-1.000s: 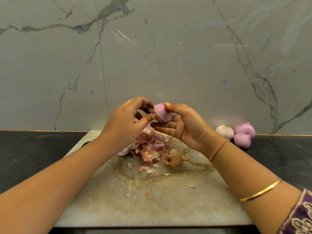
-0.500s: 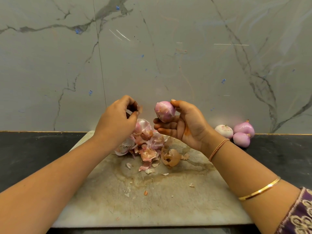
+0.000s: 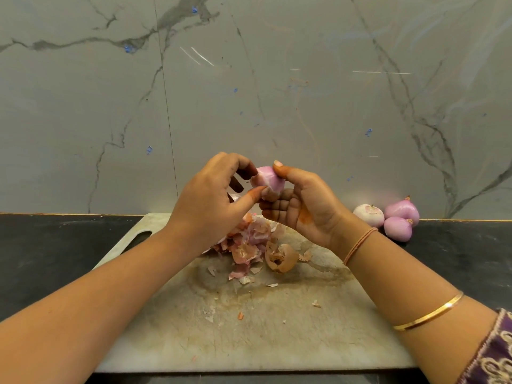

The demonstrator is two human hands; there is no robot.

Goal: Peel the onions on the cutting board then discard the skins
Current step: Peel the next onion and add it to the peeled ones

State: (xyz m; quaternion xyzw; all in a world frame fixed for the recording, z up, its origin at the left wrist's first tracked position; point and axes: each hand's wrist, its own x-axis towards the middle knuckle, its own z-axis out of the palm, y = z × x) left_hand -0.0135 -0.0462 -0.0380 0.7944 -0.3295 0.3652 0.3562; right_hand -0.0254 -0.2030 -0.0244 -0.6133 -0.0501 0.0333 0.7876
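An onion (image 3: 268,180) is clamped in the right hand (image 3: 306,207), its skin (image 3: 261,189) pinched by the left hand (image 3: 213,199); pulling is needed next.

Soft even light, sharp centre, wide-angle bowing at edges

The right grip (image 3: 307,209) holds a pink onion (image 3: 268,180) between thumb and curled fingers above the far half of the cutting board (image 3: 277,328). The left grip (image 3: 205,206) pinches at the onion's left side, thumb tip touching it. Beneath them a heap of skins (image 3: 249,242) lies on the board, and three peeled onions (image 3: 393,217) sit together at the far edge of the worktop (image 3: 41,259), right of the board.
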